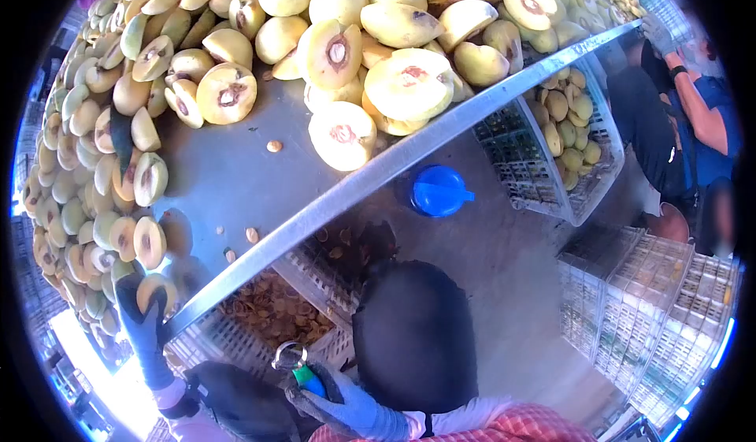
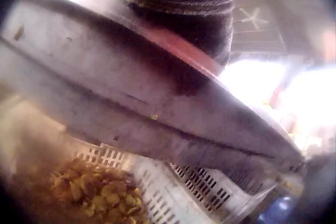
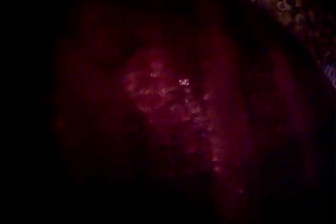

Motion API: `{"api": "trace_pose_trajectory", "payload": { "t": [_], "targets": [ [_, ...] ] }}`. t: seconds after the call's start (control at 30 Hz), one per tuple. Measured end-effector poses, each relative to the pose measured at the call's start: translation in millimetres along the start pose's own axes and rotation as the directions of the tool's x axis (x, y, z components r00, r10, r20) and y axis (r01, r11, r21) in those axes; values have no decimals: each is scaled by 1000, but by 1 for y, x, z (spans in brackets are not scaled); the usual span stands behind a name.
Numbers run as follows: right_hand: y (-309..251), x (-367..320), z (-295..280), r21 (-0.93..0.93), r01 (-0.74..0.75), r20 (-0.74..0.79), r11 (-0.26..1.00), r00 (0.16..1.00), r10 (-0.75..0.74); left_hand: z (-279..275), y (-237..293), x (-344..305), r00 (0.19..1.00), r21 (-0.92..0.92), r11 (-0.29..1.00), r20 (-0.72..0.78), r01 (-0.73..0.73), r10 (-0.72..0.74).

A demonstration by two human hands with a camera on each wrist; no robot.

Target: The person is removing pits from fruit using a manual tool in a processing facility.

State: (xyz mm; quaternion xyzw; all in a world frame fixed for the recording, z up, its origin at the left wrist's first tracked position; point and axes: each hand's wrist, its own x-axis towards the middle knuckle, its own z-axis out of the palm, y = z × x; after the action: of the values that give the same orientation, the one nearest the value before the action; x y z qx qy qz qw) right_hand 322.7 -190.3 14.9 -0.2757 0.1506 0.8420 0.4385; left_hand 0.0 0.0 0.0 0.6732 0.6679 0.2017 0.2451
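Note:
At the lower left of the head view, the gloved left hand (image 1: 144, 324) holds a halved yellow fruit (image 1: 157, 291) between thumb and fingers at the metal table's edge (image 1: 299, 225). Lower down, the gloved right hand (image 1: 346, 406) grips the blue and green handle (image 1: 309, 380) of a tool with a metal ring (image 1: 290, 354) at its end. The left wrist view shows a dark sleeve or glove (image 2: 184, 29) above the table's side (image 2: 157, 103), with the fingers hidden. Dark red cloth (image 3: 173, 103) fills most of the right wrist view, where the right hand cannot be seen.
Halved fruits (image 1: 409, 83) are heaped across the table. Beneath its edge stands a crate of peelings or scraps (image 1: 276, 312). A blue container (image 1: 439, 191) is on the floor, near a crate of fruit (image 1: 610, 139) and stacked crates (image 1: 646, 308). Another person (image 1: 701, 111) stands at right.

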Motion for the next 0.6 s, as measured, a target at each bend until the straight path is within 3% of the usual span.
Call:
{"api": "trace_pose_trajectory", "payload": {
  "t": [0.07,0.1,0.17,0.2,0.23,0.27,0.3,0.33,0.4,0.47,0.5,0.53,0.57,0.6],
  "targets": [
    [-11,5,10,-80,12,5,997,1000,-11,9,33,2,960,112,991,-260,-76,103],
    [-9,-7,1,-191,45,-22,980,998,-50,34,35,-12,910,84,985,-379,-149,170],
    [-4,-2,-2,-340,63,10,938,998,-63,38,44,-24,852,-110,992,-524,-58,-8],
    [8,-7,2,-233,147,61,961,989,-136,29,12,-44,834,-395,914,-531,-89,-148],
    [17,-3,1,-37,135,140,990,982,-128,36,81,-50,854,-406,903,-512,-142,-96],
    [16,-4,3,-259,203,117,944,977,-178,43,109,-61,868,-463,873,-485,-153,-105],
    [11,-8,3,-574,385,216,723,923,-320,50,124,-75,887,-538,832,-439,-133,-142],
    [6,-13,1,-790,489,307,370,838,-451,60,136,-89,900,-612,783,-395,-108,-184],
    [2,-19,3,-856,514,414,55,745,-523,80,154,-115,921,-720,693,-291,-34,-257],
    [2,-24,7,-765,376,197,523,910,-366,86,165,-135,943,-738,674,-192,43,-271],
    [7,-23,6,-765,434,281,476,889,-360,79,180,-145,950,-684,714,-104,147,-296],
    [10,-22,11,-756,494,363,430,863,-352,77,179,-158,970,-754,639,-15,149,-243],
    [10,-31,18,-803,591,523,73,758,-389,75,183,-170,978,-790,596,20,144,-209],
    [18,-29,14,-771,637,595,-25,704,-388,71,184,-179,976,-813,563,26,146,-216]
  ]
}}
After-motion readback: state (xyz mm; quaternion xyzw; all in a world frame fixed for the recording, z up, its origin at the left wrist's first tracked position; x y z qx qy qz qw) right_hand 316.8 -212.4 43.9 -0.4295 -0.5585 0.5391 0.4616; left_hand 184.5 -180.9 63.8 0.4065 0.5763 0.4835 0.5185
